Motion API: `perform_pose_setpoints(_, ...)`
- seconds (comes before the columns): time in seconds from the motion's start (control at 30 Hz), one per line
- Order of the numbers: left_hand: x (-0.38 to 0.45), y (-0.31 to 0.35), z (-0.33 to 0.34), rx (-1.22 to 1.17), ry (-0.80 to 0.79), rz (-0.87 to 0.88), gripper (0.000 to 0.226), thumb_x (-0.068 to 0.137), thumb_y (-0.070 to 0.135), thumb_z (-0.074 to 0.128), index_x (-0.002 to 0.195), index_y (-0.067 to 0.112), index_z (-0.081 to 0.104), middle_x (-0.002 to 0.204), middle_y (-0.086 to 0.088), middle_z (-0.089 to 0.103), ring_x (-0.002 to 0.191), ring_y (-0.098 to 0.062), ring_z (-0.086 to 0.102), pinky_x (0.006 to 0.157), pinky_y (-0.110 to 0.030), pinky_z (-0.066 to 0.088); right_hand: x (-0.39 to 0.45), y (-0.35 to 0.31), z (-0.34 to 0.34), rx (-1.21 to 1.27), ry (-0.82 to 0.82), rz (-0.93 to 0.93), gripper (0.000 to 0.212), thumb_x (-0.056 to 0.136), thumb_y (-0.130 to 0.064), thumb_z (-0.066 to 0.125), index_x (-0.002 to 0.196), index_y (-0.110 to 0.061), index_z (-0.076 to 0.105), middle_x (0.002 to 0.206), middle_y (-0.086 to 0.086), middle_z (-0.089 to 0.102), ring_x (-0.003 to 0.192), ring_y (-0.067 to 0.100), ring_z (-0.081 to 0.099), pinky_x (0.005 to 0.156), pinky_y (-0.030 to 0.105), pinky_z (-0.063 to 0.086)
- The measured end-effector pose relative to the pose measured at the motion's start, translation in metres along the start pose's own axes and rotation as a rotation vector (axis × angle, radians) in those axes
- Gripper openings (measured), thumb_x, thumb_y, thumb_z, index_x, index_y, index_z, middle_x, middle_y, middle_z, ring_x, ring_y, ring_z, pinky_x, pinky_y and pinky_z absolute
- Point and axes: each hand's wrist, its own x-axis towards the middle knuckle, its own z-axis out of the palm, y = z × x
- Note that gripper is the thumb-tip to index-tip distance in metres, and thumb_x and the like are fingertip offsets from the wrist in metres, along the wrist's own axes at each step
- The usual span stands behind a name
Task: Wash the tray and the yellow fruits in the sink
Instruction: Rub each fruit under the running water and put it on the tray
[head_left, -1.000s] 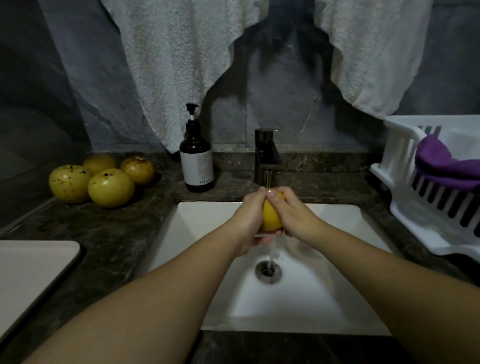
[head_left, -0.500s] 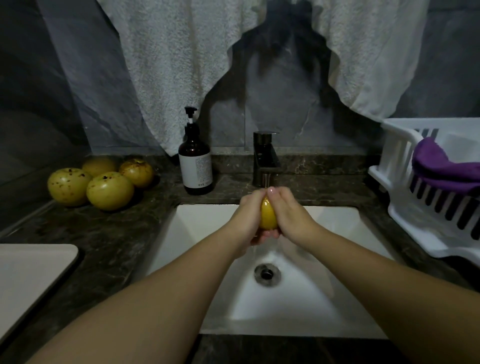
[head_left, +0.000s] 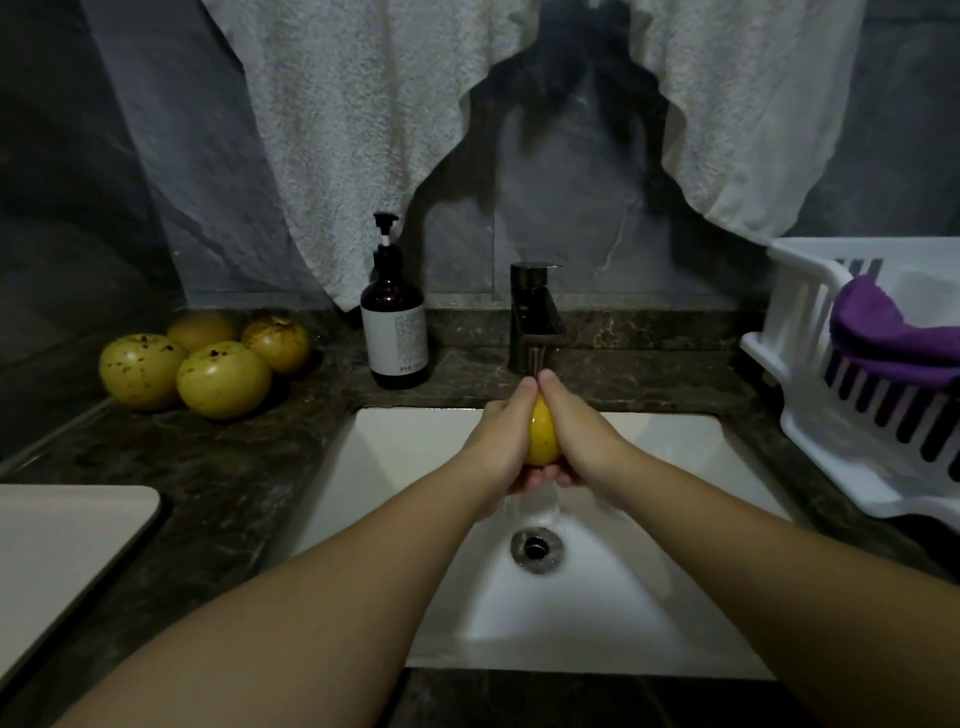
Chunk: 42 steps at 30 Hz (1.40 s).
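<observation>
You stand before the dark stone bench with the white sink set in its middle. On the front left corner of the bench lies the pale tray. At the back left edge sit four yellow fruits, close together. Over the sink, under the dark faucet, your left hand and right hand are both clamped on one yellow fruit, fingertips meeting above it. Water runs down to the drain.
</observation>
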Motion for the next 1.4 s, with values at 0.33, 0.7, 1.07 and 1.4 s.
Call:
perform_pose_setpoints(0.33,0.005,-0.001,-0.003,0.033,-0.016,-0.015,0.07,0.097,0.078,0.035,0.13,0.02,0.056,0.082,-0.015,0.071,0.055,-0.021,0.064,0.053,-0.027,0.048,0.002,0.001,0.0,-0.15,0.095,-0.116,0.055,0.1,-0.07,0.032,0.128,-0.026,0.052,0.111,0.008,0.063,0.091,0.023,0.064,0.067,0.037,0.058)
perform_pose_setpoints(0.7,0.009,-0.002,-0.007,0.043,-0.004,-0.027,0.074,0.094,0.082,0.035,0.123,0.02,0.063,0.084,-0.015,0.075,0.065,-0.023,0.071,0.056,-0.03,0.053,0.001,0.001,0.004,-0.114,0.072,-0.053,0.058,0.097,-0.074,0.032,0.128,-0.029,0.05,0.105,0.008,0.065,0.079,0.021,0.068,0.053,0.029,0.05)
perform_pose_setpoints(1.07,0.011,-0.003,-0.006,0.239,0.068,0.099,0.061,0.099,0.074,0.037,0.134,0.026,0.049,0.113,-0.011,0.066,0.092,-0.03,0.073,0.075,-0.044,0.064,-0.002,0.001,0.001,0.091,0.0,0.195,0.071,0.088,-0.086,0.029,0.116,-0.027,0.056,0.078,0.012,0.069,0.054,0.017,0.061,0.042,0.021,0.04)
perform_pose_setpoints(1.4,0.007,-0.001,-0.004,0.086,-0.001,0.044,0.055,0.102,0.069,0.039,0.133,0.026,0.051,0.113,-0.017,0.07,0.082,-0.032,0.075,0.068,-0.041,0.06,0.002,0.001,0.001,0.014,0.07,-0.005,0.05,0.095,-0.077,0.033,0.119,-0.037,0.052,0.099,0.009,0.07,0.067,0.018,0.068,0.041,0.02,0.043)
